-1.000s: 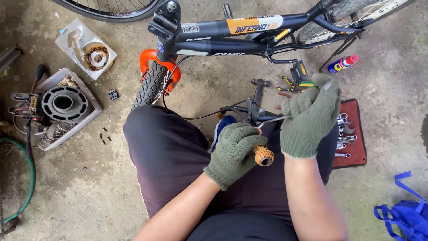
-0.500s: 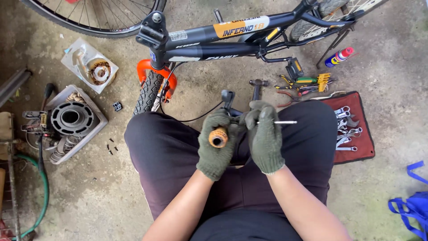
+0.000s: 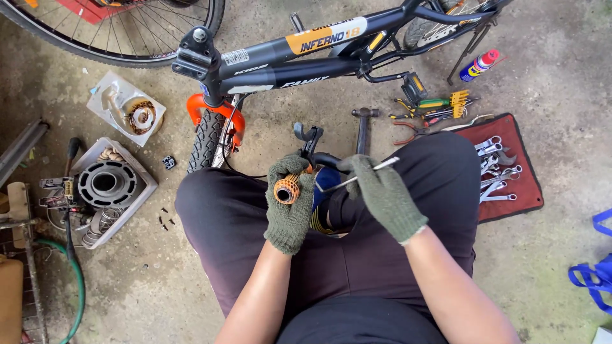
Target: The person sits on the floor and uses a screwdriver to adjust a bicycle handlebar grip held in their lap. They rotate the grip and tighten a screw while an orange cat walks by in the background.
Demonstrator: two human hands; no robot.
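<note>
grip: orange-and-black ribbed rubber handlebar grip (image 3: pixel 287 188), a tube with its open end facing the camera, held above the lap
left hand (image 3: pixel 290 202): green knit glove, fingers wrapped round the grip
right hand (image 3: pixel 381 194): fingers pinching thin metal rod (image 3: pixel 357 178), tip pointing left toward the grip, just beside it
nearer: left hand

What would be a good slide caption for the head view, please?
Gloved left hand holds an orange grip; right hand holds a thin metal tool.
</note>
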